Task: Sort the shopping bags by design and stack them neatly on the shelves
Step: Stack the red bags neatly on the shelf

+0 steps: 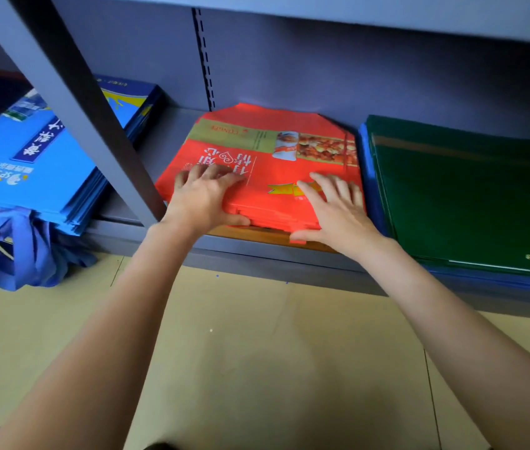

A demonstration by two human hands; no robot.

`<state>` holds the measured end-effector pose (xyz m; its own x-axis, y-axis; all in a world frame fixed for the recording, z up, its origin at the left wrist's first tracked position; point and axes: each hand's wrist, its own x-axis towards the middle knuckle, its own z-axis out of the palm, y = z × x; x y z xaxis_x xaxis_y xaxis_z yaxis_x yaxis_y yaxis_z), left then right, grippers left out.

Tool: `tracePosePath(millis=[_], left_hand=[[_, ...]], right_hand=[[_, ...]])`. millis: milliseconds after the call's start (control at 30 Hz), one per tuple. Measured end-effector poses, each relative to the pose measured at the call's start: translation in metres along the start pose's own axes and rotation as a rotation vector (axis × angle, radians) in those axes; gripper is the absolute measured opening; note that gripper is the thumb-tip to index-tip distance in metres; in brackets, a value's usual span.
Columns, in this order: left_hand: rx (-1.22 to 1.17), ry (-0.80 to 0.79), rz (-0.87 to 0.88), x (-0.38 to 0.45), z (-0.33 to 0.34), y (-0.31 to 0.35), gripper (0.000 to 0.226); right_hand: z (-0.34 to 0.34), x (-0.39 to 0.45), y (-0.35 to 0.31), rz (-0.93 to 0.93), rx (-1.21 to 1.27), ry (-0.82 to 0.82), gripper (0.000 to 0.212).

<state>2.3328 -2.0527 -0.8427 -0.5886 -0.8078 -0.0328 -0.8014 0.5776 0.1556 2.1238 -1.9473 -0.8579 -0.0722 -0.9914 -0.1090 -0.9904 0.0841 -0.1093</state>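
Beside red bags (pixel 267 164), upright post (pixel 95 125) blocks blue bags (pixel 43 157).

The scene was unevenly lit. Bright, warm light fell on the pale floor (pixel 257 352) and both forearms, while the back panel of the shelf (pixel 354 76) sat in dim bluish shadow beneath the board above. The red bag stack (pixel 267 157) looked oversaturated, almost glowing, its print soft. The green bag stack (pixel 468 196) was dark, with little surface detail. The picture was slightly soft overall. Wide-angle distortion made the grey shelf post (pixel 72 108) lean diagonally, and the blue handles (pixel 20 251) at the left edge were blurred.
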Motion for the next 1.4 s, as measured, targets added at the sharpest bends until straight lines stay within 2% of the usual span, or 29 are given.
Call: tracePosePath(millis=[133, 233, 400, 500, 600, 667, 733, 800, 900, 967, 1100, 1233, 1333, 1400], left_hand=[[-0.003, 0.059, 0.056, -0.002, 0.006, 0.001, 0.076], [0.044, 0.008, 0.085, 0.000, 0.006, 0.007, 0.079], [0.200, 0.044, 0.156, 0.006, 0.002, 0.016, 0.089], [0.247, 0.002, 0.202, 0.007, 0.009, 0.033, 0.097], [0.245, -0.005, 0.202, 0.010, 0.018, 0.041, 0.094], [0.236, 0.013, 0.213, 0.009, 0.019, 0.037, 0.089], [0.203, 0.113, 0.280, 0.009, 0.017, 0.031, 0.081], [0.197, 0.287, 0.359, 0.012, 0.015, 0.025, 0.069], [0.230, 0.479, 0.392, 0.019, 0.012, 0.021, 0.054], [0.230, 0.562, 0.400, 0.019, 0.005, 0.023, 0.043], [0.236, 0.599, 0.377, 0.019, -0.001, 0.022, 0.039], [0.264, 0.641, 0.352, 0.021, -0.002, 0.022, 0.035], [0.279, 0.653, 0.358, 0.022, -0.003, 0.023, 0.033], [0.274, 0.652, 0.340, 0.023, -0.005, 0.026, 0.032]], right_hand=[[-0.008, 0.001, 0.006, -0.054, -0.105, 0.137, 0.077], [-0.016, 0.001, 0.008, -0.088, -0.140, 0.173, 0.071], [-0.018, 0.001, 0.016, -0.075, 0.011, 0.014, 0.088], [-0.017, -0.002, 0.019, -0.018, 0.143, -0.076, 0.098], [-0.014, -0.004, 0.018, 0.001, 0.139, -0.103, 0.104], [-0.013, -0.004, 0.016, -0.008, 0.118, -0.077, 0.100], [-0.013, -0.004, 0.015, -0.043, 0.117, -0.011, 0.091], [-0.017, -0.005, 0.013, -0.085, 0.110, 0.100, 0.080], [-0.027, -0.003, 0.011, -0.114, 0.069, 0.261, 0.068], [-0.037, -0.002, 0.011, -0.131, 0.042, 0.267, 0.069], [-0.052, 0.002, 0.005, -0.127, 0.007, 0.149, 0.084], [-0.054, 0.004, -0.004, -0.088, -0.006, 0.249, 0.077], [-0.050, 0.008, -0.011, -0.063, -0.115, 0.315, 0.072], [-0.045, 0.012, -0.015, -0.022, -0.194, 0.409, 0.062]])
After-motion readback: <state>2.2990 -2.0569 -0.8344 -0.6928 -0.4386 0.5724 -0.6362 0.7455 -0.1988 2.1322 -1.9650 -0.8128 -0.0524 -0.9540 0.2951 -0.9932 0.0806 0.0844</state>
